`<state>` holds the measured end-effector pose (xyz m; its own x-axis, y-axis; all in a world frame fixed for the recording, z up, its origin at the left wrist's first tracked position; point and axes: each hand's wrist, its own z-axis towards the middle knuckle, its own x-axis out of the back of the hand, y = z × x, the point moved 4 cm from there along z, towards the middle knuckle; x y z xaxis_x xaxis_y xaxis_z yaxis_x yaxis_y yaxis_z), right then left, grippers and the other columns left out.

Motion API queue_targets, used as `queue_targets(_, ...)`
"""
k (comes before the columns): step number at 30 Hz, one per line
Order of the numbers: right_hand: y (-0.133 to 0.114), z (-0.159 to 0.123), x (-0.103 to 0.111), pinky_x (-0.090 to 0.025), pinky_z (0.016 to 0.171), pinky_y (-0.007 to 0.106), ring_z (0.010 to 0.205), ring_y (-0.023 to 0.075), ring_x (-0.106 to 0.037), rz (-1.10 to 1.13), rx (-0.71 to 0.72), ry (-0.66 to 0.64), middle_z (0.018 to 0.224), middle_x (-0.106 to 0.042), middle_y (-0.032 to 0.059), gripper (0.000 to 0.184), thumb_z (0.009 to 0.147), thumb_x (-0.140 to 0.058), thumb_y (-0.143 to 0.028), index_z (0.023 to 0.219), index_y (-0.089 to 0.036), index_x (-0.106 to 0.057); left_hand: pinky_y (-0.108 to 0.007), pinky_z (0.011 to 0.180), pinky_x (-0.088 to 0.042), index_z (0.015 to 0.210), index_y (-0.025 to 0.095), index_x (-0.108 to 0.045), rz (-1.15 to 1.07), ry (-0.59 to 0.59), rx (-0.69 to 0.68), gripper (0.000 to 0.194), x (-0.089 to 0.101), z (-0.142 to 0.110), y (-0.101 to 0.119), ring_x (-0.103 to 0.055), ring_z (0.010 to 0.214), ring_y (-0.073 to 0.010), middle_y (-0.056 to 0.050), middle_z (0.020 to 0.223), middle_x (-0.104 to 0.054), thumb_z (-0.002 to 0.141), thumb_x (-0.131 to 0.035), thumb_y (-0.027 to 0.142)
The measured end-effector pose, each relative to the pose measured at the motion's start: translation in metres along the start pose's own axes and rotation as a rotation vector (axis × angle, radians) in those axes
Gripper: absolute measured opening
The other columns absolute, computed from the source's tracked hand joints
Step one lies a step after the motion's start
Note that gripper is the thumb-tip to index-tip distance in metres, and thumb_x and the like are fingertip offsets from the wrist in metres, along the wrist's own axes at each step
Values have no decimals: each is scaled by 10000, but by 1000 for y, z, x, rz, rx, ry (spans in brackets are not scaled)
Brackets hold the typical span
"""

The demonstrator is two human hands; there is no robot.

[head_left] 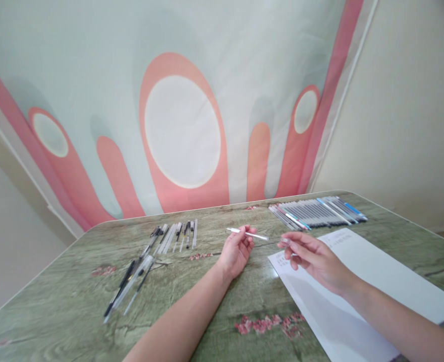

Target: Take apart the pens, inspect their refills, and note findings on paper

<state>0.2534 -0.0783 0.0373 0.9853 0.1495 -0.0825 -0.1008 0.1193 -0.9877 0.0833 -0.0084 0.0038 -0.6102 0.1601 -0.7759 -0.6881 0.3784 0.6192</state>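
Noted a slim white pen-shaped barrel [258,236] pinched between thumb and fingers of the left hand [239,251], palm turned up, grip closed on it. Observed a small clear piece [286,241] pinched in the right hand [314,256], thumb and index closed on it, other fingers loosely curled; too small to identify. Saw barrel and clear piece near each other, apart, above a green wood-patterned table [67,281] with pink blossom print. Found white paper sheet [376,286] with faint writing beneath the right hand and forearm. Recorded, beyond the sheet, a side-by-side row of grey-and-clear pens [308,211], some blue. Logged, left of the left hand, short row of clear and black pen parts [179,235], plus a loose overlapping pile of black and clear pieces [129,281] nearer the camera.
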Motion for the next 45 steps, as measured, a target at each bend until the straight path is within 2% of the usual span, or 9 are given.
queue_targets(6,-7,-5,-9,-445,528,256,641,117,-533,75,-18,-57,902,-607,83,265,780,-525,-340,1007,-206,-542,-143,616,-459,926,133,-556,24,-20,-2,198,1,1,-1,-536,594,-28,-46,874,-616,735,-589,172)
queue_targets(9,-7,-4,-9,-447,544,265,642,122,-541,44,-10,-51,885,-611,74,274,775,-526,-362,994,-200,-549,-143,602,-450,924,133,-539,92,-16,-11,234,1,1,-2,-534,585,-28,-47,864,-619,708,-620,167)
queue_targets(16,4,8,17,-465,614,275,667,140,-573,-461,67,97,763,-610,36,295,748,-536,-382,951,-168,-533,-143,399,-318,1043,130,-415,531,54,-84,512,1,1,-7,-485,439,-47,-52,720,-647,636,-677,299)
queue_targets(21,-7,12,31,-446,588,267,646,142,-555,-781,161,93,723,-594,27,184,759,-505,-315,839,-171,-589,-153,382,-289,1028,127,-412,705,86,-127,499,5,2,-7,-472,401,-55,-44,668,-649,650,-648,352)
queue_targets(27,-4,13,24,-447,588,275,655,145,-550,-917,237,-38,773,-588,43,194,783,-460,-267,810,-186,-634,-172,368,-261,999,149,-463,911,83,-120,422,17,7,-8,-445,353,-73,-9,584,-630,660,-636,332)
queue_targets(32,7,14,23,-445,607,274,654,139,-548,-936,217,-61,772,-587,39,198,786,-448,-249,796,-184,-635,-210,473,-335,1134,143,-442,1175,115,-268,516,19,6,2,-485,407,-122,24,475,-568,680,-611,321)
queue_targets(36,11,15,25,-441,599,267,652,136,-547,-936,199,-86,776,-589,38,198,784,-451,-245,792,-182,-638,-238,576,-369,1201,134,-382,1458,124,-371,564,10,0,9,-539,522,-162,9,524,-571,714,-560,358)
queue_targets(41,12,19,34,-450,608,276,681,143,-557,-966,204,-65,855,-597,52,208,788,-452,-244,872,-191,-635,-276,633,-385,1203,170,-351,1901,125,-322,494,2,-8,8,-576,668,-209,-50,704,-611,775,-440,400)
queue_targets(45,17,20,38,-447,756,325,974,203,-516,-1008,249,-118,1128,-533,68,300,779,-489,-268,1062,-229,-578,-293,663,-397,1182,193,-353,2090,123,-269,445,-1,-10,6,-586,739,-224,-85,809,-617,800,-375,421)
